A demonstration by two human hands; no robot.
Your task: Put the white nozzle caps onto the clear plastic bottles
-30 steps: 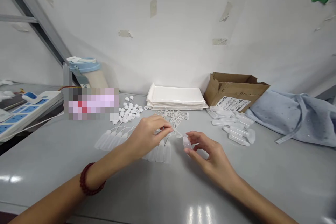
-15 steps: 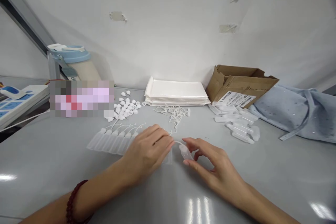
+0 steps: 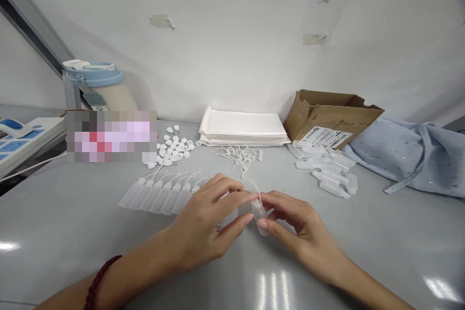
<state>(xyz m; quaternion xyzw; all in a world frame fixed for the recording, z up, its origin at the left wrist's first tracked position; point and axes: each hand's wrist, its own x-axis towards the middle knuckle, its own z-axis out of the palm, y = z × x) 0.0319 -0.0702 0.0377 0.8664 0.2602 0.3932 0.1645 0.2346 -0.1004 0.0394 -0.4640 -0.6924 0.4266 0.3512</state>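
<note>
Between the fingertips of my right hand (image 3: 294, 225) stands a small translucent squeeze bottle (image 3: 259, 215), slightly tilted. A thin white strap (image 3: 257, 188) arches up from its neck. My left hand (image 3: 214, 218) meets the bottle from the other side, index fingertip at the neck and thumb against the body. Partly hidden behind that hand is a row of similar bottles (image 3: 156, 196) lying side by side, with straps sticking out at their necks. Loose white straps (image 3: 241, 155) lie tangled beyond my hands, and a heap of small white caps (image 3: 172, 149) is to their left.
More loose bottles (image 3: 332, 169) lie at the right, before an open cardboard box (image 3: 330, 114) and a blue-grey cloth (image 3: 410, 155). White padded envelopes (image 3: 245, 128) are stacked by the wall. At left are a drink bottle (image 3: 105, 85) and a power strip (image 3: 29, 140).
My left hand has let the strap's free end go and moved right onto the bottle's neck. The strap now arches upward, and the bottle stands more upright in my right hand.
</note>
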